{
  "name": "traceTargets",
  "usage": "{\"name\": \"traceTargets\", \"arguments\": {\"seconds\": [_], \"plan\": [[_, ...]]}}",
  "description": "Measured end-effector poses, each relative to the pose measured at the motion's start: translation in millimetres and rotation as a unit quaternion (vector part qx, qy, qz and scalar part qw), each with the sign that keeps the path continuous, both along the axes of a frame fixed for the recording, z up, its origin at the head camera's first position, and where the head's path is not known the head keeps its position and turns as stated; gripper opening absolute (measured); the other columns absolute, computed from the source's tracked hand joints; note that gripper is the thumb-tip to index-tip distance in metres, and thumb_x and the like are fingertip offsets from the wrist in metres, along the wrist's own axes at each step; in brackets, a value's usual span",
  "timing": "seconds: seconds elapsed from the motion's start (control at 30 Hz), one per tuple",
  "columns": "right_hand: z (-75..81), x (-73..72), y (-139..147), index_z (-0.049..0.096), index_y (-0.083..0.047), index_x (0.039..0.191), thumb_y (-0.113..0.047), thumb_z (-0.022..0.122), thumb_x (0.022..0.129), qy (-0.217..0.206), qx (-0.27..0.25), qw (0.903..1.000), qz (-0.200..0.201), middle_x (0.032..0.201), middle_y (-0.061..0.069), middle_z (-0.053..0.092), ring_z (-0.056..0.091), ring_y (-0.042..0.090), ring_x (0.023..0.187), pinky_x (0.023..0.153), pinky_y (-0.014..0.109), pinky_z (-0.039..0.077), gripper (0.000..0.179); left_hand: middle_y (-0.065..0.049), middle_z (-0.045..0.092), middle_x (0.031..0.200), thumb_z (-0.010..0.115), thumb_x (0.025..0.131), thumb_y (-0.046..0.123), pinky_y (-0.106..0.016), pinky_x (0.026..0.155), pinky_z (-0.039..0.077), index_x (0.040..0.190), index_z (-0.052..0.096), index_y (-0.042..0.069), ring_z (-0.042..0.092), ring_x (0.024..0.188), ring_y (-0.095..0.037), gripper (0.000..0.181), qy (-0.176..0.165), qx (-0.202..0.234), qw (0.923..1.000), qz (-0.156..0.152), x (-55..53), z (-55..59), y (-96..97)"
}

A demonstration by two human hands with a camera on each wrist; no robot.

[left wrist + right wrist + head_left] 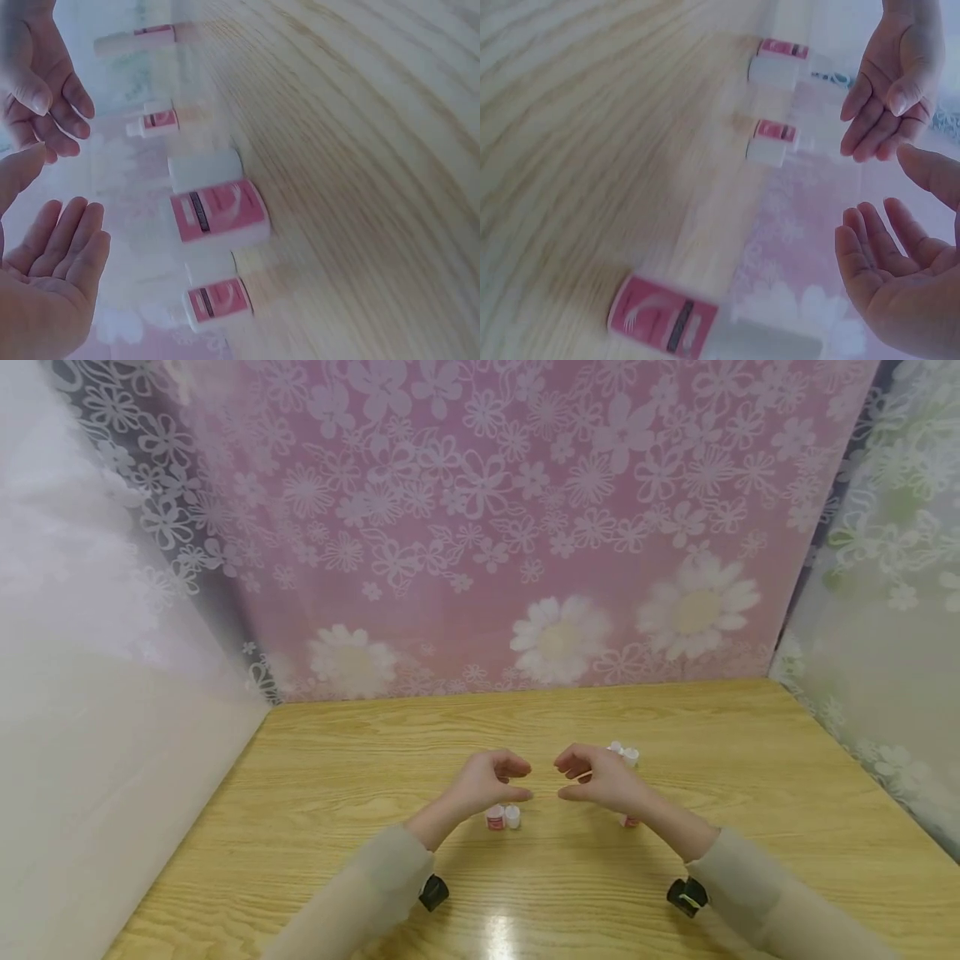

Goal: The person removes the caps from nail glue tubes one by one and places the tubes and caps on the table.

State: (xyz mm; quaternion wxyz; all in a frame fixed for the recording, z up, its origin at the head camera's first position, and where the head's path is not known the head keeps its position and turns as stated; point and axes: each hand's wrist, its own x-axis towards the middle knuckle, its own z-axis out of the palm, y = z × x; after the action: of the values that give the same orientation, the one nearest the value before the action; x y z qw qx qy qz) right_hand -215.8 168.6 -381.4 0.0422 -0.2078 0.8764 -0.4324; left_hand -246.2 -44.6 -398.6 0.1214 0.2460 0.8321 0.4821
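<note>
My left hand [491,778] and right hand [602,778] are held over the table, palms facing each other across a gap. Their fingers curve loosely and hold nothing. Just below the left hand in the head view stand a pink-labelled bottle [496,817] and a white-looking bottle [512,817] side by side. Behind the right hand two white-topped bottles [631,757] show, partly covered by it. Another pink-labelled bottle [628,820] is mostly hidden under the right forearm. In the left wrist view, a larger bottle [221,214] and a smaller bottle [217,301] carry pink labels.
The wood-grain table [360,877] is bounded by a pink flowered curtain [450,568] at the back and pale sheets on the left [135,693] and right [885,677]. Dark wrist devices [433,892] hang under both sleeves.
</note>
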Motion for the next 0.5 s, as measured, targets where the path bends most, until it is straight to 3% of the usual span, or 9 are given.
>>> {"name": "traceTargets", "arguments": {"seconds": [0.17,0.5], "plan": [[5.9,2.2,18.8,0.056,0.001,0.101,-0.010,0.070,0.075,0.022,0.002,0.9996,-0.016,0.097,0.010,0.058,0.055,0.031,0.090,0.076,0.039,0.046,0.031,-0.008,0.062,0.104,0.074,0.073,0.015,-0.029,0.084,0.041,0.103,0.062,0.006,0.056,0.097,-0.018,0.033,-0.001,0.012,0.9999,-0.007,-0.8,2.4,19.8],[13.3,12.8,60.1,0.055,0.000,0.103,-0.013,0.068,0.078,0.007,-0.008,0.9994,-0.034,0.100,0.013,0.057,0.052,0.032,0.096,0.080,0.040,0.044,0.031,-0.004,0.062,0.102,0.073,0.074,0.014,-0.024,0.081,0.042,0.104,0.062,0.005,0.056,0.095,-0.014,0.033,0.008,0.020,0.9996,-0.018,3.4,5.6,60.2]]}}
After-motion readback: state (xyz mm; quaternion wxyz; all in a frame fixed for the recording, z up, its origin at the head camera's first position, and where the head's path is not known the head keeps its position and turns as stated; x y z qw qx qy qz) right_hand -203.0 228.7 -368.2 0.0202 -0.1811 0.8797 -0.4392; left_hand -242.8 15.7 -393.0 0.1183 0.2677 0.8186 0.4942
